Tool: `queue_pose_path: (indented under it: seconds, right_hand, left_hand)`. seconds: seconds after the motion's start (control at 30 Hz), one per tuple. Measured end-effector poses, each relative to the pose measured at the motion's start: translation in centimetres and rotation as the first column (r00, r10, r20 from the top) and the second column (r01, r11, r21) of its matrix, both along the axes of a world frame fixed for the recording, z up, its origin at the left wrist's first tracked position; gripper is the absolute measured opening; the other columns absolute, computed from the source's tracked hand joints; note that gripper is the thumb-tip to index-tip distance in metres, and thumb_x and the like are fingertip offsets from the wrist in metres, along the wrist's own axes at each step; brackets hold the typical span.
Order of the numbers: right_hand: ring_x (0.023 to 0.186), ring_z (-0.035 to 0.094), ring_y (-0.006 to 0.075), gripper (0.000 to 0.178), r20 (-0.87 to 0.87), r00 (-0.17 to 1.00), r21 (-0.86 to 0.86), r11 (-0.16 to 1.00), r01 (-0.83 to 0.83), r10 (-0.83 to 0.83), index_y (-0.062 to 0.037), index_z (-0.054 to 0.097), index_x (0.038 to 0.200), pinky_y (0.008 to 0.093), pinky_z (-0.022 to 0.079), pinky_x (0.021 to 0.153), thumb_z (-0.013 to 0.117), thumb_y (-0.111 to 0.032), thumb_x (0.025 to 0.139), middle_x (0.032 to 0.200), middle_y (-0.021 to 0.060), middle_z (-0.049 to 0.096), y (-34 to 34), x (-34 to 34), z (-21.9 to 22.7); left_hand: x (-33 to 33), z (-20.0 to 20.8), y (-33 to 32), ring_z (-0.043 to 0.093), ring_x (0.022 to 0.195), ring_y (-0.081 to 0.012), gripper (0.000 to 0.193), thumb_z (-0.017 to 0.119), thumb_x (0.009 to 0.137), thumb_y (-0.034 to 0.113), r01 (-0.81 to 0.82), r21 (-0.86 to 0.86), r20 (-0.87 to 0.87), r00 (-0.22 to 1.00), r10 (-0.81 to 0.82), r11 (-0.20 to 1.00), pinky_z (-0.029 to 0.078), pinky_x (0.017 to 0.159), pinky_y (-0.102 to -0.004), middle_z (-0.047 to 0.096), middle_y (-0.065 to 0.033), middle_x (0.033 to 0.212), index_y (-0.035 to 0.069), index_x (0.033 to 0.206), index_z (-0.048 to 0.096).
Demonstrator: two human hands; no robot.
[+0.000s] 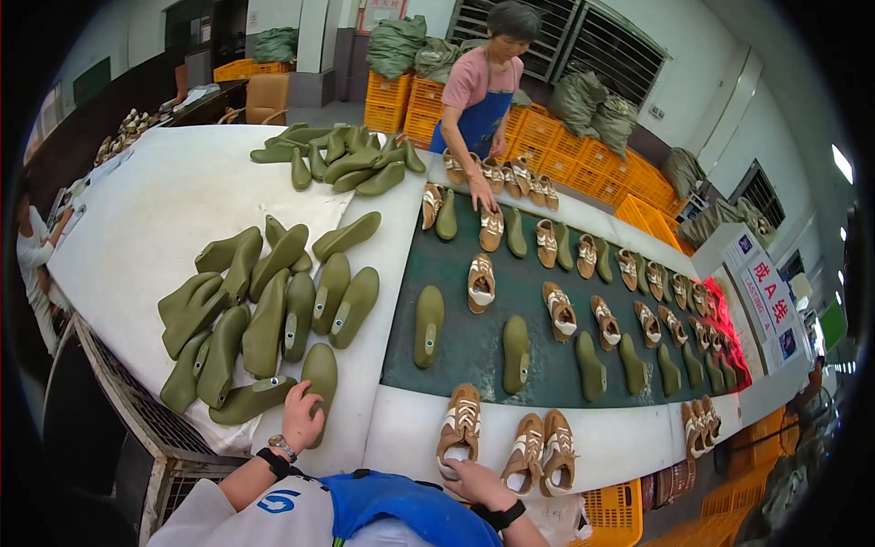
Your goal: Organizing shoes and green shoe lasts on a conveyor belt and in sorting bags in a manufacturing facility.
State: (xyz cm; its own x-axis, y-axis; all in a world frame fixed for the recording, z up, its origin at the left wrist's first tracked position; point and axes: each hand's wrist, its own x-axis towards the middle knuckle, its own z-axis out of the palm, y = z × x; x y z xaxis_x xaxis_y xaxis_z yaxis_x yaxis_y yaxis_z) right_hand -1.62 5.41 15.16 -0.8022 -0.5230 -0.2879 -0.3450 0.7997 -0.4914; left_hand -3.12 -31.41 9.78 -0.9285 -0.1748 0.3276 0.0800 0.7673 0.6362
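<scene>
My left hand (299, 421), with a watch and a black band at the wrist, grips the lower end of an olive-green shoe last (320, 376) at the near edge of the white table. Beside it lies a heap of similar lasts (264, 314). My right hand (483, 483) is closed on the heel opening of a brown sneaker with white stripes (462, 417), toe pointing away from me. Two more brown sneakers (525, 447) stand just right of it. Ahead, rows of sneakers (560, 310) and lasts (516, 351) lie on the dark green conveyor belt (465, 351).
Across the belt, a person in a blue apron (481, 114) touches a sneaker (491, 230). Another pile of lasts (351, 164) lies on the table's far side. Orange crates (565, 164) line the back wall. A sign board (764, 292) stands at the belt's right end.
</scene>
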Motion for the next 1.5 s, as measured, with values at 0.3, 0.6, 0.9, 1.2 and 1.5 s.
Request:
queue_pose_path:
  seconds: [0.3, 0.6, 0.9, 1.2, 1.5]
  right_hand:
    - [0.075, 0.061, 0.0342, 0.027, -0.168, 0.957, 0.001, 0.97, 0.242, -0.238, -0.0135, 0.06, 0.101, 0.0434, 0.049, 0.065, 0.061, -0.029, 0.079, 0.081, 0.0145, 0.063, -0.9, 0.9, -2.9]
    - [0.078, 0.062, 0.0318, 0.025, -0.14, 0.956, 0.01, 0.965, 0.262, -0.258, -0.0115, 0.061, 0.098, 0.0439, 0.049, 0.065, 0.058, -0.029, 0.081, 0.083, 0.0136, 0.063, -2.0, 1.1, -2.4]
    - [0.074, 0.061, 0.0285, 0.016, -0.576, 0.505, -0.507, 0.766, 0.396, -0.643, -0.0111, 0.06, 0.094, 0.0381, 0.05, 0.063, 0.061, -0.019, 0.08, 0.09, 0.0082, 0.056, -2.2, 1.1, 2.7]
    - [0.068, 0.059, 0.0289, 0.015, -0.26, 0.848, -0.154, 0.887, 0.435, -0.461, -0.0098, 0.06, 0.09, 0.0392, 0.048, 0.06, 0.063, -0.019, 0.078, 0.084, 0.0085, 0.056, -3.0, 1.6, 1.3]
    - [0.076, 0.06, 0.0291, 0.015, -0.209, 0.9, -0.098, 0.924, 0.37, -0.383, -0.0091, 0.062, 0.088, 0.0382, 0.049, 0.064, 0.062, -0.021, 0.079, 0.084, 0.0087, 0.057, -2.6, 0.2, -0.2]
  left_hand:
    - [-0.7, 0.0, -0.2, 0.045, 0.111, -0.0385, 0.02, 0.059, 0.067, 0.005, 0.027, -0.001, -0.007, 1.0, -0.027, 1.0, 0.036, 0.096, -0.0423, 0.048, -0.0208, 0.121, 0.005, 0.087, 0.059]
    - [0.3, -1.8, -1.3, 0.043, 0.114, -0.0388, 0.019, 0.054, 0.068, 0.002, 0.016, 0.059, 0.03, 0.999, -0.018, 0.998, 0.034, 0.098, -0.0414, 0.045, -0.0228, 0.124, 0.002, 0.087, 0.057]
    - [-0.3, -2.0, -1.6, 0.043, 0.116, -0.0377, 0.022, 0.052, 0.068, -0.002, 0.064, 0.038, 0.038, 0.997, -0.066, 0.997, 0.034, 0.098, -0.0399, 0.043, -0.0211, 0.127, 0.003, 0.089, 0.054]
    - [-0.5, -2.5, -1.8, 0.042, 0.117, -0.038, 0.022, 0.051, 0.068, -0.002, 0.077, 0.039, 0.041, 0.996, -0.079, 0.996, 0.032, 0.099, -0.0399, 0.043, -0.0215, 0.128, 0.002, 0.089, 0.053]
    - [-0.3, -1.5, -1.0, 0.04, 0.118, -0.0376, 0.023, 0.053, 0.068, -0.002, 0.038, 0.081, 0.066, 0.997, -0.043, 0.996, 0.032, 0.099, -0.0406, 0.041, -0.0216, 0.129, 0.002, 0.09, 0.054]
